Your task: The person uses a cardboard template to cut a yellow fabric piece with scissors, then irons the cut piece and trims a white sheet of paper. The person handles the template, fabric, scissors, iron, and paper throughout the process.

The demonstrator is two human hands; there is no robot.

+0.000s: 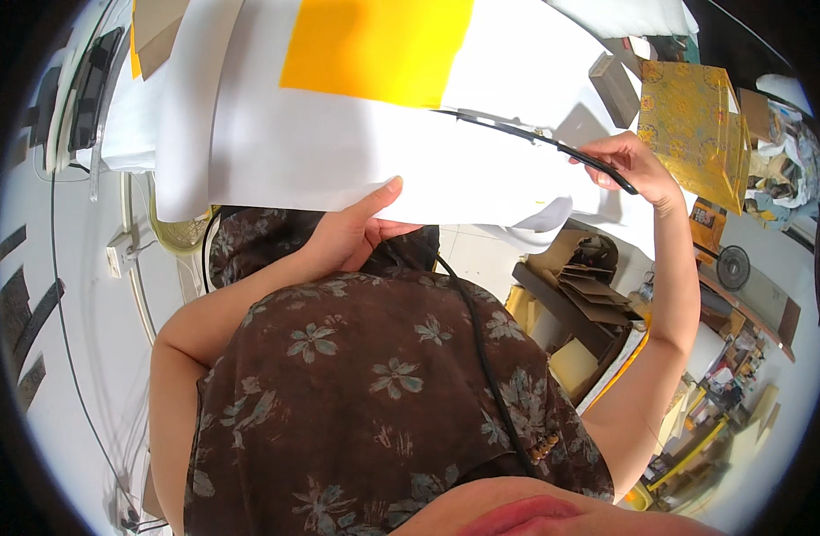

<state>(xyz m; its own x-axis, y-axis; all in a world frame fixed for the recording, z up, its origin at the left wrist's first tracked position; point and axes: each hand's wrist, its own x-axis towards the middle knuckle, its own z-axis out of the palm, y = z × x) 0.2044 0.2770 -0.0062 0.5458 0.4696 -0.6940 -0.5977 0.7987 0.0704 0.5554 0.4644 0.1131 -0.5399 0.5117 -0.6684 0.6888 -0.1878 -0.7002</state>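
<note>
A large white paper sheet point(294, 152) spreads before me, with a bright yellow sheet point(374, 54) lying on it toward the far side. My left hand point(361, 223) pinches the near edge of the white paper, thumb on top and the other fingers partly hidden beneath. In my right hand point(629, 165) is a pair of long black-handled scissors point(508, 129), seen edge-on. Their dark blades point left over the white paper, with the tip by the near right corner of the yellow sheet. Below the right hand, a paper edge curls up point(544, 223).
To the right lie a grey block point(613, 89) and a gold patterned box point(687, 125). A brown carton point(588, 268) with cardboard pieces stands below the paper's right edge. Shelves with clutter point(731, 375) sit farther right. A black cable point(481, 348) hangs over my floral brown clothing.
</note>
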